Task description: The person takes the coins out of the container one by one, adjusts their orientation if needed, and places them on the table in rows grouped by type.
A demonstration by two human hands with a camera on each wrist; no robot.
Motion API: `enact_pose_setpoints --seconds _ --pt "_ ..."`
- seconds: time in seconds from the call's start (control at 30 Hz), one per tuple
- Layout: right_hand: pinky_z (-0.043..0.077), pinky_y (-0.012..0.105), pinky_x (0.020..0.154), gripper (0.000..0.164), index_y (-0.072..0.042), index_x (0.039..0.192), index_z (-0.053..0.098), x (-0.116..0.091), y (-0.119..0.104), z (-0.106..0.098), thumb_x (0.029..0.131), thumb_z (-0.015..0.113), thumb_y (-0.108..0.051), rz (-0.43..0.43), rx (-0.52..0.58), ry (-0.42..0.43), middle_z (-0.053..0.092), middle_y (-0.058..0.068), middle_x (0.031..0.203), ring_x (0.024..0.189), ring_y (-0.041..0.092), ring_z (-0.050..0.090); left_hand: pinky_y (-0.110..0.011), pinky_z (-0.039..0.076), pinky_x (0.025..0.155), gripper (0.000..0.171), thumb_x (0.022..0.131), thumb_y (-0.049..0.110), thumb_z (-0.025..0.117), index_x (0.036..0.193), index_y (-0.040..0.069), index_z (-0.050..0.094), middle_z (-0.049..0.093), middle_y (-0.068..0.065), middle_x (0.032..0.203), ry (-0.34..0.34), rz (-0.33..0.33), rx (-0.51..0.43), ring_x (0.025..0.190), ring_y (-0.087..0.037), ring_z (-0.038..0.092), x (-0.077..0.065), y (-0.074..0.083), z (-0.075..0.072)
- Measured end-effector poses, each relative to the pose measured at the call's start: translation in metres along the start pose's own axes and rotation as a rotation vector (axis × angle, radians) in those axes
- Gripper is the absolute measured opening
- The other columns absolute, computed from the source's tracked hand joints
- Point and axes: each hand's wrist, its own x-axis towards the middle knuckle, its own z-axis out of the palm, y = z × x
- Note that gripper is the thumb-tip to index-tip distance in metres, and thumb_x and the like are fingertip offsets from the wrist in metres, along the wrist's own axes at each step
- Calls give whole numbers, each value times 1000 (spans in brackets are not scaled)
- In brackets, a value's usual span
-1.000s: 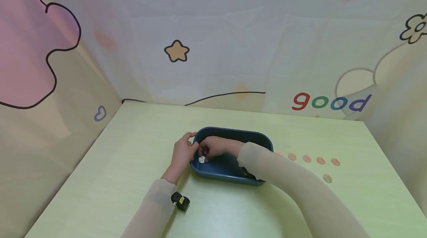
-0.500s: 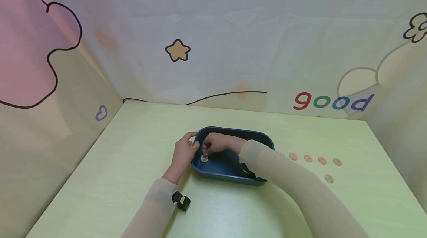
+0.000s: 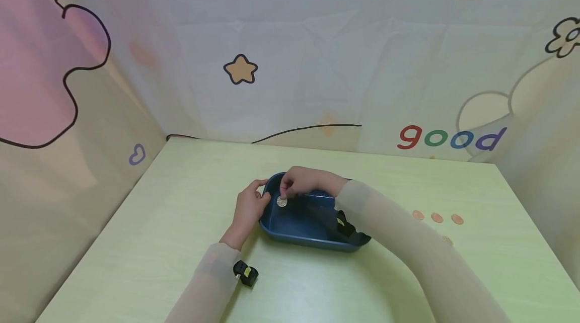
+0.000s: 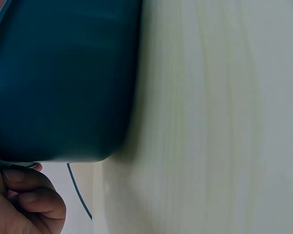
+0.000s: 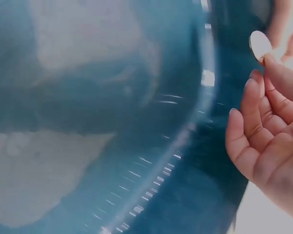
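A dark blue plastic tray [image 3: 294,241] with rounded corners stands on the table. My left hand [image 3: 249,206] grips its left end, thumb at the rim; in the left wrist view the curled fingers [image 4: 41,197] sit against the tray's end wall. Over the left part of the tray, my right hand [image 3: 300,182] pinches a shiny round coin [image 3: 282,202] between thumb and fingertips. The right wrist view shows that coin [image 5: 260,46] tilted, its edge held at the thumb tip, with the other fingers loosely bent beneath.
Several copper-coloured coins [image 3: 437,218] lie in a row on the table to the tray's right. A gold-coloured coin [image 3: 447,240] peeks out beside the right sleeve [image 3: 408,242]. A printed cloth [image 3: 290,61] hangs behind the table.
My right hand has lifted the coin and moved back and slightly right over the tray. Its sleeve now covers more of the coin row. The left hand keeps its place on the tray.
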Motion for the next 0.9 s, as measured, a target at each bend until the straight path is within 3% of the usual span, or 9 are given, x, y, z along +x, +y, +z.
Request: enact_pose_setpoints --seconds 0.27,0.47,0.7,0.9 --pt "52 22 72 13 -3 98 69 -36 -19 -29 99 64 -14 -2 64 111 68 5 83 75 13 62 -24 26 52 44 92 9 58 134 2 65 31 5 57 0 -12 3 51 -11 29 1 -1 1" --pt "55 34 79 13 -2 99 68 -71 -33 -44 99 64 -14 25 138 208 69 11 88 79 21 63 -25 26 53 45 91 9 56 134 2 65 31 5 57 5 -7 2 51 -12 29 1 -1 1" --pt "58 43 89 11 -1 98 65 -103 -30 -48 99 62 -11 43 204 291 70 14 95 83 22 65 -24 26 53 45 91 9 56 135 2 64 30 5 57 -4 -9 -3 51 -11 28 1 0 0" --pt "58 42 90 12 1 100 64 -130 -19 -45 99 62 -10 62 245 355 69 18 96 84 20 64 -24 26 52 45 91 9 56 135 2 64 30 5 56 -3 -7 -5 50 -11 28 -1 0 0"
